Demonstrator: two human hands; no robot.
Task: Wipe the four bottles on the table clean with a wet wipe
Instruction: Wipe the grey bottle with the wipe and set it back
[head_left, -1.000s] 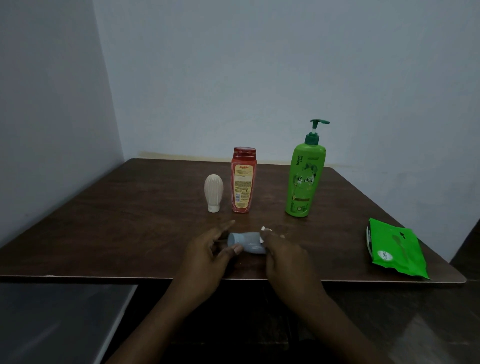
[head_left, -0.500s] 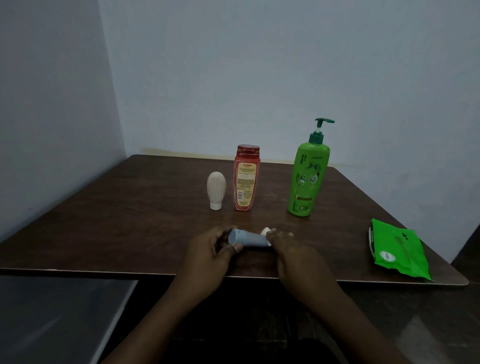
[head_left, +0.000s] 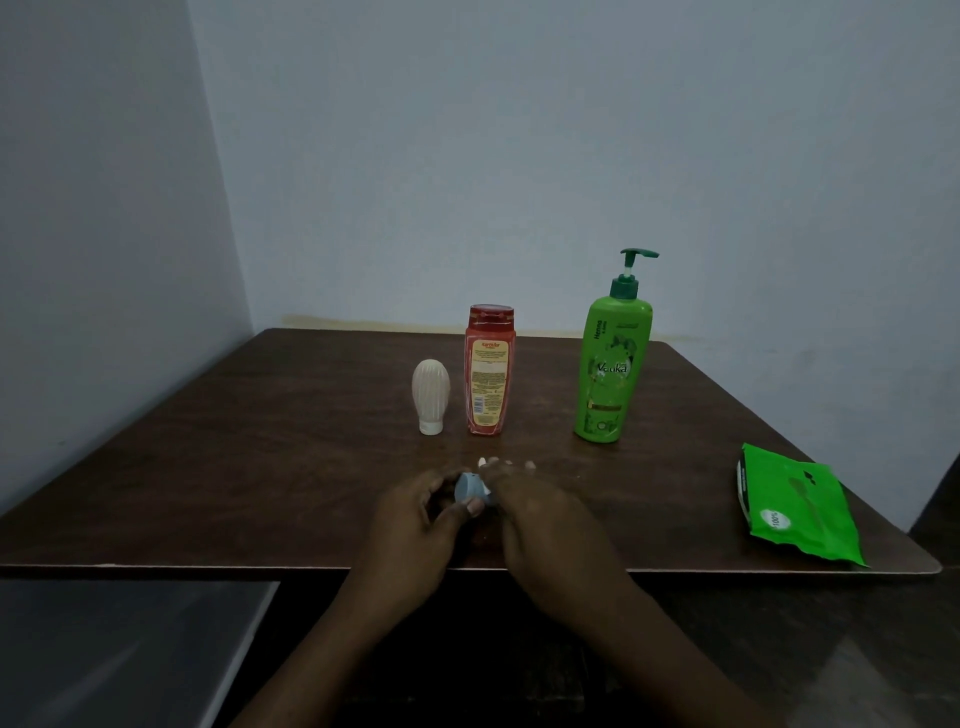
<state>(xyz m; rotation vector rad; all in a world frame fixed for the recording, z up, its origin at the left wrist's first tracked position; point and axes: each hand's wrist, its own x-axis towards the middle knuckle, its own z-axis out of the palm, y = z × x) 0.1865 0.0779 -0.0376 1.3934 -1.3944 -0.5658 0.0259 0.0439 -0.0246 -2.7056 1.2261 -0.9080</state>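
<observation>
A small pale blue bottle (head_left: 470, 488) lies on its side near the front of the brown table (head_left: 260, 457). My left hand (head_left: 415, 525) pinches its left end with thumb and fingers. My right hand (head_left: 545, 514) covers its right part, fingers curled round it; small white bits of a wet wipe (head_left: 488, 461) show at the fingertips. Behind stand a white ribbed bottle (head_left: 430, 395) on its cap, a red bottle (head_left: 489, 369) and a tall green pump bottle (head_left: 613, 364), all upright and untouched.
A green pack of wet wipes (head_left: 795, 504) lies flat at the table's right front corner. Walls close in at the back and left. A grey surface (head_left: 114, 649) sits below the table's front edge on the left.
My right hand has slid left over the blue bottle, so less of it shows now. The left hand keeps its hold on the bottle's end. The standing bottles have not moved.
</observation>
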